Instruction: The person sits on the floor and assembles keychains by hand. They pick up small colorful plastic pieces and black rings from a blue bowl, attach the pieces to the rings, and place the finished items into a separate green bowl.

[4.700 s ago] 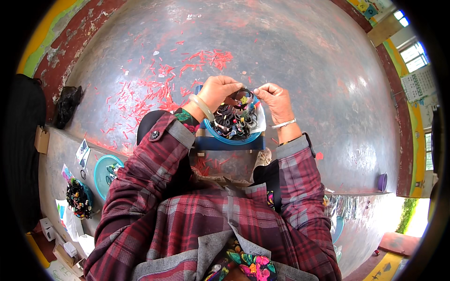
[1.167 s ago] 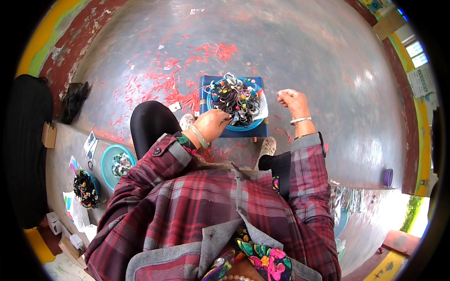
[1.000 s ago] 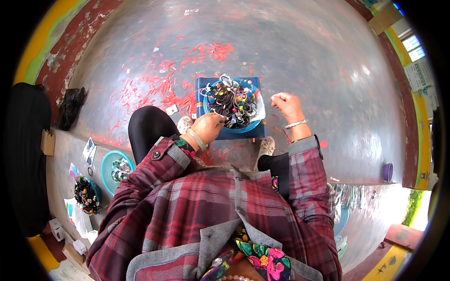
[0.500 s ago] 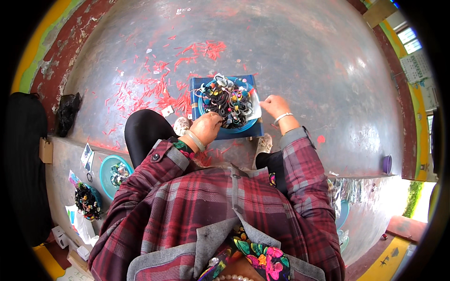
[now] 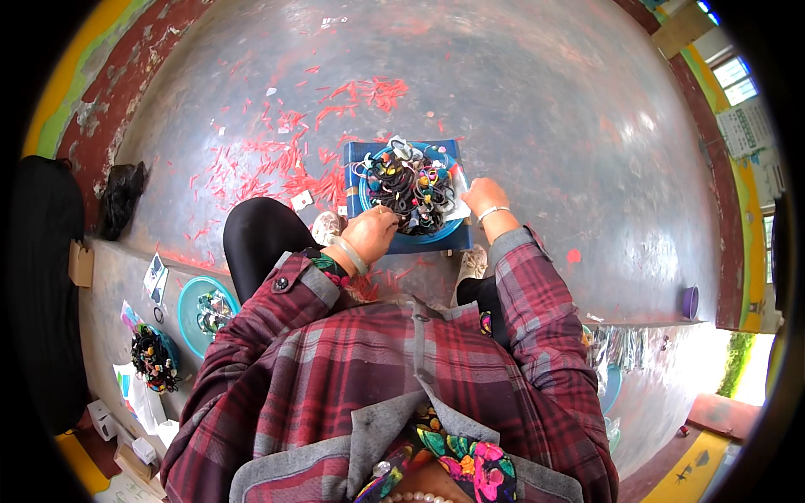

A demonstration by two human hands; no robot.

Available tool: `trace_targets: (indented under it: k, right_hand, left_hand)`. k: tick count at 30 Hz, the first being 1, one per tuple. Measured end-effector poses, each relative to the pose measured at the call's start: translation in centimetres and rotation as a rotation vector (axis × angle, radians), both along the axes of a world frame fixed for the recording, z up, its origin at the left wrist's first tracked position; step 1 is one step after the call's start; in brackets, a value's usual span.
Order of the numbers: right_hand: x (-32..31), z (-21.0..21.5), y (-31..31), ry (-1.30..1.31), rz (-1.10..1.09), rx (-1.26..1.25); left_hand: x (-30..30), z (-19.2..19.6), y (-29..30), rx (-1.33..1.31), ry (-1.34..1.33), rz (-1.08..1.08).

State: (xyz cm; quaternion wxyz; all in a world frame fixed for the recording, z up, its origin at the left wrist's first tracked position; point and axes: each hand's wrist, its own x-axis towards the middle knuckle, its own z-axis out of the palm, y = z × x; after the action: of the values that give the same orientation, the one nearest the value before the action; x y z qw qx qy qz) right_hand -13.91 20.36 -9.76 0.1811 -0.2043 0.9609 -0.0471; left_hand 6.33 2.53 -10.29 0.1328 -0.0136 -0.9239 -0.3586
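In front of me a blue basin [image 5: 366,198] heaped with hair ties [image 5: 409,186] stands on a blue stool [image 5: 356,151]. The ties are mostly black elastics with small coloured ornaments. At the basin's near left rim is my left hand [image 5: 371,231], its thumb and fingers pinched together; whatever they hold is too small to make out. My right hand [image 5: 486,198] is closed just off the right rim, beside a white piece of paper or plastic [image 5: 458,206]. Its curled fingers hide anything within them.
Red scraps [image 5: 293,172] litter the floor ahead and left. A turquoise basin [image 5: 186,310] and a container of hair ties [image 5: 153,359] sit at lower left. A black plastic bag [image 5: 122,199] lies by the left wall; a purple bucket [image 5: 689,303] stands at far right.
My right hand has moved slightly left and down, nearer the basin's right rim. My left hand stays at the near left rim.
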Motion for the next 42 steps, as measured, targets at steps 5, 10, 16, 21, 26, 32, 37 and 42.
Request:
trace_targets:
  k: [5,10,16,21,26,32,37,42]
  right_hand:
    - [0.7,1.2,-0.1,0.042,0.016,0.036]
    - [0.6,0.6,-0.2,0.044,0.004,0.05]
    - [0.2,-0.1,0.2,0.043,0.036,0.03]
    - [0.1,-0.1,0.3,0.03,0.051,0.013]
    - [-0.2,0.3,0.6,0.021,0.025,-0.011]
    - [-1.1,3.1,1.2,0.008,0.044,-0.005]
    - [0.0,6.1,1.6,0.039,-0.055,-0.443]
    - [5.4,7.6,-1.5,0.446,0.313,-0.761]
  left_hand:
    - [0.0,-0.5,-0.1,-0.007,0.015,-0.01]
    - [0.0,-0.2,0.0,-0.01,0.01,-0.017]
    - [0.0,-0.4,-0.1,-0.005,0.01,-0.035]
    - [0.1,-0.2,-0.1,-0.018,0.008,-0.037]
    - [0.0,-0.6,0.0,-0.011,-0.005,-0.021]
    - [0.1,-0.3,0.1,-0.006,0.041,0.012]
    - [-0.2,1.8,0.2,0.073,0.111,0.064]
    - [-1.1,2.5,1.0,0.795,-0.15,0.087]
